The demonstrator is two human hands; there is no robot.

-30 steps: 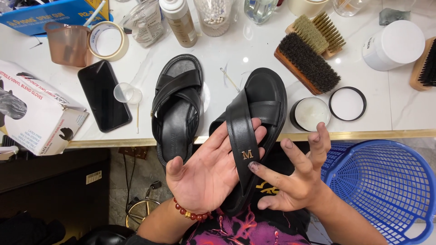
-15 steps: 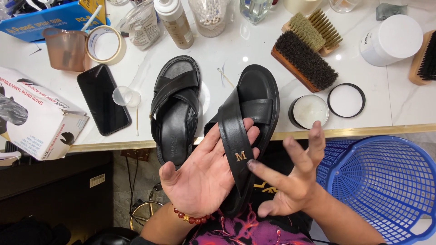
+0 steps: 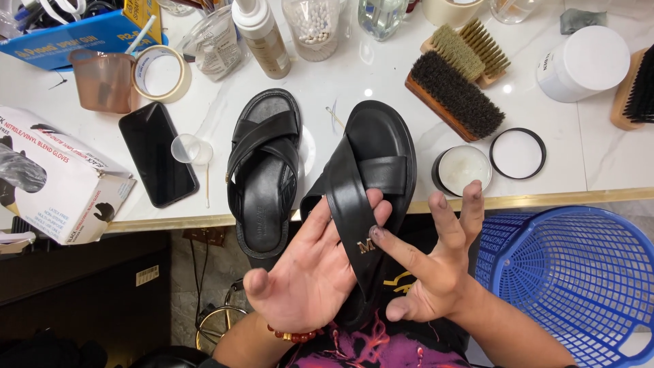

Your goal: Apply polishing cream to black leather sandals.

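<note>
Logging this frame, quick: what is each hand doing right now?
Left hand: open, palm up, cradling the black sandal from beneath.
Right hand: open, fingers spread, index fingertip touching the sandal's strap; gripping nothing.

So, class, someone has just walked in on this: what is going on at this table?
A person holds a black crossed-strap sandal over the table's edge. The left hand supports it from beneath, palm up, while a fingertip of the right hand touches the strap near its small metal emblem. The matching sandal lies flat on the white table. An open tin of pale cream, its lid and two brushes sit nearby.
</note>
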